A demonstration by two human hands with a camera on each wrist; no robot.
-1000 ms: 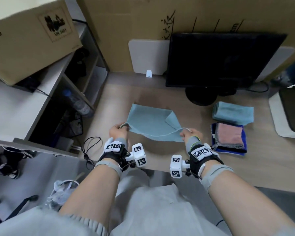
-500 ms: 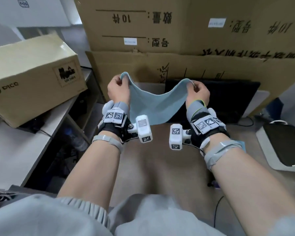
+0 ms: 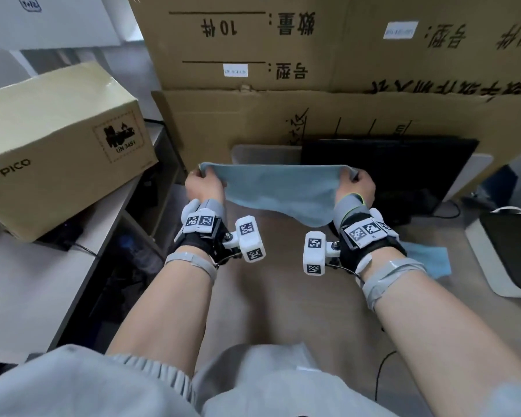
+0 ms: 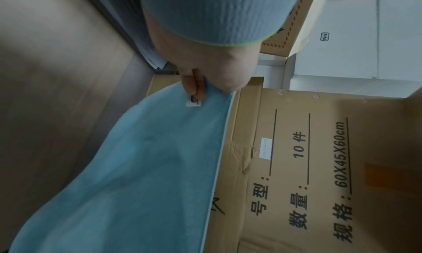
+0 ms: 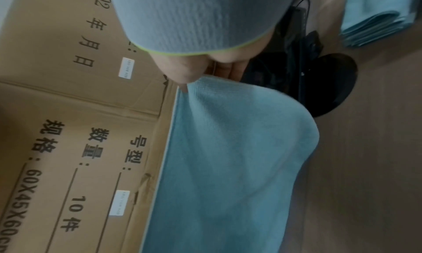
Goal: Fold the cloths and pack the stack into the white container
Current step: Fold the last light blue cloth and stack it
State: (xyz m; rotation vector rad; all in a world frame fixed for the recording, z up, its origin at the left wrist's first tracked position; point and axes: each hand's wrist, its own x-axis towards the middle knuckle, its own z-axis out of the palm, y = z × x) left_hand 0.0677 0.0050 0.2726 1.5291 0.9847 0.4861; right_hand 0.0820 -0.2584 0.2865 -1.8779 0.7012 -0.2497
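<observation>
A light blue cloth hangs in the air above the desk, its top edge pulled straight between my two hands. My left hand pinches its left top corner; in the left wrist view the fingers grip the cloth by a small white label. My right hand pinches the right top corner, also seen in the right wrist view with the cloth drooping below. A folded light blue cloth lies on the desk to the right; it shows as a folded pile. The white container with a dark inside stands at the right edge.
A black monitor stands behind the cloth, with a white board and big cardboard boxes behind it. A PICO carton sits on the white side shelf at left. The wooden desk lies below my wrists.
The cloth was picked up off the desk and raised. Since half a second ago my hands came lower and moved apart, so the sagging top edge is now stretched straight.
</observation>
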